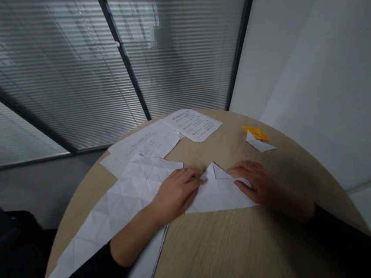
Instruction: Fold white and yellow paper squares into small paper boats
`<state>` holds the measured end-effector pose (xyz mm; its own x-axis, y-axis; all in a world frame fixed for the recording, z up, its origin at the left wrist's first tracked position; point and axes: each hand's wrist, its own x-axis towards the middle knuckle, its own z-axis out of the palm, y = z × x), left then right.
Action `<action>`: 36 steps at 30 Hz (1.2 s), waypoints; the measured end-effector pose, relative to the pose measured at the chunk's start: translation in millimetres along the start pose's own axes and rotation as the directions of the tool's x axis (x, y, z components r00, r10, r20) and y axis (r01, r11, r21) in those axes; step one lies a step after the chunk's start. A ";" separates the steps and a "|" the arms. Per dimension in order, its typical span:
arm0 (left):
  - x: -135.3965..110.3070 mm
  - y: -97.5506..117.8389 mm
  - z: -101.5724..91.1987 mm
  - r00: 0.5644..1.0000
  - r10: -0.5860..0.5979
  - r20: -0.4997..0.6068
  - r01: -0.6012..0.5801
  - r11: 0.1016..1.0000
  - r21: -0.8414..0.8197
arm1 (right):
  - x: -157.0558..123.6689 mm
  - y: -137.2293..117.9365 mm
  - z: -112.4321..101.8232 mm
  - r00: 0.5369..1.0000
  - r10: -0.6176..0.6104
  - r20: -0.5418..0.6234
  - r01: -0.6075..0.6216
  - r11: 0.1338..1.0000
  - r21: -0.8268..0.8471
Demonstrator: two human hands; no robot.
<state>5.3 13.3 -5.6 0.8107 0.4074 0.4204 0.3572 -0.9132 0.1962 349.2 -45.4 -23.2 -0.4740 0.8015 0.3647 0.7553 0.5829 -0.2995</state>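
Note:
A folded white paper (222,194) lies on the table between my hands, its top folded up to a point and its long straight edge towards me. My left hand (178,185) grips its left slope with the fingers bent and pressed together. On the other side my right hand (258,180) has its thumb on the paper and its fingers at the right slope, pinching that side. Beyond the right hand sit a small white folded paper boat (260,144) and a yellow folded paper piece (256,133), touching each other.
A large creased white sheet (113,209) spreads under my left forearm, over a stack of paper (148,265). Printed sheets (193,124) lie at the far side of the round wooden table (197,260). Behind stand a window with blinds (185,69) and a wall (330,77).

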 end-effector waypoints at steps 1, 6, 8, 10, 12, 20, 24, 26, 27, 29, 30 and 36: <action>0.0 -0.4 0.5 0.999 0.041 0.021 -0.041 0.999 0.002 | 1.0 -5.1 0.9 1.000 -0.023 -0.007 0.023 1.000 -0.015; 0.9 2.5 -1.7 0.990 0.088 0.109 -0.088 0.996 -0.004 | -0.5 -32.9 13.5 0.987 -0.134 0.089 0.134 0.991 0.005; 1.5 3.8 -3.1 0.988 0.093 0.121 -0.094 0.996 0.006 | -3.6 -37.7 18.9 0.977 -0.149 0.155 0.147 0.989 0.022; 1.7 4.2 -3.9 0.988 0.100 0.119 -0.103 0.994 0.020 | -7.3 -35.9 22.4 0.969 -0.147 0.201 0.146 0.989 0.018; 1.4 4.1 -4.1 0.989 0.100 0.111 -0.104 0.994 0.032 | -11.0 -28.4 24.0 0.969 -0.118 0.216 0.122 0.992 -0.006; 0.9 4.9 -3.4 0.996 -0.075 0.049 0.074 0.997 0.019 | -11.9 4.5 24.0 0.988 0.081 0.131 -0.071 0.994 -0.081; 0.8 2.6 -0.9 0.995 -0.098 0.028 0.100 0.994 -0.052 | -7.9 4.9 22.0 0.994 0.062 0.095 -0.065 0.997 0.030; -0.1 1.2 0.9 0.995 -0.101 0.017 0.102 0.991 -0.090 | -6.6 4.3 22.1 0.997 0.057 0.046 -0.062 0.993 0.104; -0.5 0.6 1.9 0.994 -0.106 0.008 0.106 0.988 -0.111 | -6.1 4.1 22.5 0.998 0.064 0.016 -0.066 0.988 0.138; -1.2 0.1 3.6 0.992 -0.129 -0.011 0.126 0.980 -0.153 | -5.0 3.8 23.6 0.996 0.084 -0.035 -0.076 0.979 0.190; -1.2 0.2 4.3 0.989 -0.147 -0.019 0.141 0.975 -0.173 | -4.3 3.6 24.1 0.994 0.091 -0.054 -0.078 0.975 0.206; 0.9 3.4 -2.4 0.989 -0.115 -0.091 0.096 0.978 -0.183 | -1.0 1.1 16.8 0.980 0.044 -0.196 -0.013 0.988 0.155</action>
<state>6.1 10.6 -2.4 0.7187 0.5085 0.4743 0.3427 -0.8525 0.3947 342.9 -43.2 -38.7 -0.3425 0.7843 0.5173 0.6823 0.5862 -0.4370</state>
